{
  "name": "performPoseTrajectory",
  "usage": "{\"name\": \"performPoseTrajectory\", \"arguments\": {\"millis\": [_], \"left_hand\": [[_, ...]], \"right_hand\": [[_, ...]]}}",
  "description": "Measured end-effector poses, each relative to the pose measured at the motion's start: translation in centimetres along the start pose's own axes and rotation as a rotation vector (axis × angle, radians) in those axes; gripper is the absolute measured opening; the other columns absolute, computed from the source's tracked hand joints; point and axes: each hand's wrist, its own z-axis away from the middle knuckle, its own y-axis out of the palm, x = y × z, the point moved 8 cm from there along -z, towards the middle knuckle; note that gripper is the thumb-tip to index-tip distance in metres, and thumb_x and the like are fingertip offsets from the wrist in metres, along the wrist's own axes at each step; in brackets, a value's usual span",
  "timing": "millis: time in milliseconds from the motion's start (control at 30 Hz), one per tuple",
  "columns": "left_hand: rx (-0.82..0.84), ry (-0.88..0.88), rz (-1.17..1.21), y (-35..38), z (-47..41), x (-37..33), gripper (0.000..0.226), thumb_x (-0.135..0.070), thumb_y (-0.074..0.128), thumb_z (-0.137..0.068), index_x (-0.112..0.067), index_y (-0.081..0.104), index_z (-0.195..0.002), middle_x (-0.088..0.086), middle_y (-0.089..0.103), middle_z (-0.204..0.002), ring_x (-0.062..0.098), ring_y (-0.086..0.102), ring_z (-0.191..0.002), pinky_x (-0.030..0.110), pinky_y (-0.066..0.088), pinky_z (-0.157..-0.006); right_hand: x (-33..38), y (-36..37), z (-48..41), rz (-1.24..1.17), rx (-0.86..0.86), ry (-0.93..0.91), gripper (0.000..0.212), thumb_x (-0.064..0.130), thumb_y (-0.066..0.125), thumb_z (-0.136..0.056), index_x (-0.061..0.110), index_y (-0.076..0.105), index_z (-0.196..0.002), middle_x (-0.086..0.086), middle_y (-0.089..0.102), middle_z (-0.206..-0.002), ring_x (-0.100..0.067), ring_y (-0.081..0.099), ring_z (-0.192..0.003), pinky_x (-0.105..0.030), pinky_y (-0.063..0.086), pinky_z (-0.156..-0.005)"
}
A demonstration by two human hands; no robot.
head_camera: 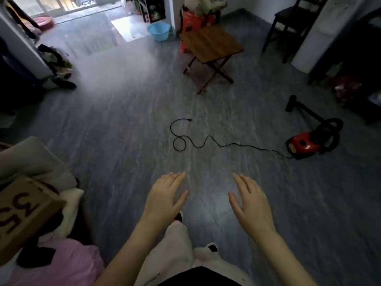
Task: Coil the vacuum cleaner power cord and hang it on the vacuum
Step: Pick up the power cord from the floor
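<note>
A small red canister vacuum (304,144) with a black hose and wand lies on the grey floor at the right. Its black power cord (208,139) trails left from it in loose waves, makes one small loop and ends at the plug (189,120) near the middle of the floor. My left hand (167,196) and my right hand (250,200) are held out low in front of me, palms down, fingers spread. Both hold nothing and are well short of the cord.
A folding wooden table (212,46) stands beyond the plug, with a red stool and a blue basin (159,31) behind it. A dark chair (292,19) is at the back right. A sofa with a cardboard box (24,211) and pink cloth sits at my left.
</note>
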Motion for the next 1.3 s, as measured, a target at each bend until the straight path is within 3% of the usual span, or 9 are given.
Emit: {"name": "performPoseTrajectory", "arguments": {"millis": [267, 600, 767, 1300], "left_hand": [[-0.114, -0.034, -0.026, -4.4, -5.7, 4.6, 0.053, -0.044, 0.039, -0.094, -0.016, 0.049, -0.137, 0.003, 0.056, -0.136, 0.021, 0.048, -0.128, 0.039, 0.034, -0.111], [-0.07, -0.017, -0.043, -10.1, -19.7, 16.0, 0.052, -0.043, 0.041, -0.093, -0.014, 0.052, -0.135, 0.005, 0.059, -0.133, 0.024, 0.052, -0.125, 0.041, 0.038, -0.108], [-0.068, 0.008, -0.06, -14.1, -27.8, 19.8, 0.054, -0.046, 0.038, -0.093, -0.015, 0.052, -0.135, 0.004, 0.059, -0.133, 0.023, 0.05, -0.127, 0.035, 0.031, -0.109], [0.013, -0.051, 0.022, -12.2, -50.9, 26.9, 0.05, -0.043, 0.042, -0.093, -0.015, 0.053, -0.132, -0.001, 0.059, -0.13, 0.017, 0.052, -0.121, 0.038, 0.042, -0.103]], "right_hand": [[4.4, -0.3, -9.0, -0.031, -0.057, -0.084, 0.059, 0.048, 0.034, -0.095, 0.017, 0.041, -0.145, -0.009, 0.049, -0.145, -0.026, 0.042, -0.135, -0.046, 0.038, -0.109], [10.6, 3.2, -25.8, -0.013, -0.046, -0.047, 0.06, 0.05, 0.032, -0.095, 0.018, 0.041, -0.145, -0.006, 0.048, -0.145, -0.023, 0.042, -0.136, -0.043, 0.039, -0.109], [13.5, 2.4, -34.0, -0.025, -0.069, -0.039, 0.058, 0.049, 0.033, -0.096, 0.017, 0.042, -0.144, -0.007, 0.05, -0.143, -0.024, 0.045, -0.133, -0.046, 0.042, -0.106], [12.5, 3.1, -59.5, -0.053, -0.061, -0.05, 0.054, 0.042, 0.038, -0.096, 0.008, 0.049, -0.137, -0.009, 0.058, -0.129, -0.024, 0.053, -0.118, -0.041, 0.048, -0.095]]}}
